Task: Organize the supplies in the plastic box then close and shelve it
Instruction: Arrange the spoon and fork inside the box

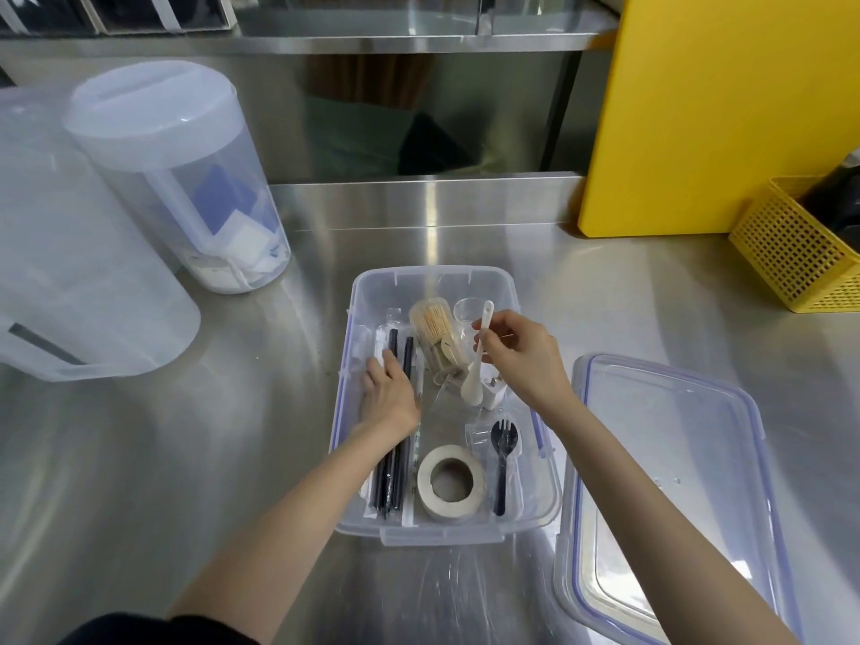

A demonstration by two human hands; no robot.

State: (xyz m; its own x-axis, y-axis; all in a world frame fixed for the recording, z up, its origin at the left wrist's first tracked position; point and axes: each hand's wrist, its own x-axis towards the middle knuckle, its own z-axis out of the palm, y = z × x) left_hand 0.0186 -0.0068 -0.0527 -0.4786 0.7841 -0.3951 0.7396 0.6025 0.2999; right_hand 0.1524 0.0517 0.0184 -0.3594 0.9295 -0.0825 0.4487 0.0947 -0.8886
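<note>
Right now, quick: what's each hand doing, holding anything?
Left hand: open, fingers flat on the black straws in the plastic box.
Right hand: pinching a white spoon above the box.

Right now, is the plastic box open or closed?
Open. The plastic box has no cover; its lid lies on the counter to its right, and both hands reach inside.

2 bare forearms reach in from the bottom edge, uncovered from elbow to wrist. The left hand and right hand wear no gloves, rings, watch or bracelet. A patch of black clothing shows at the lower left, beside the left elbow.
</note>
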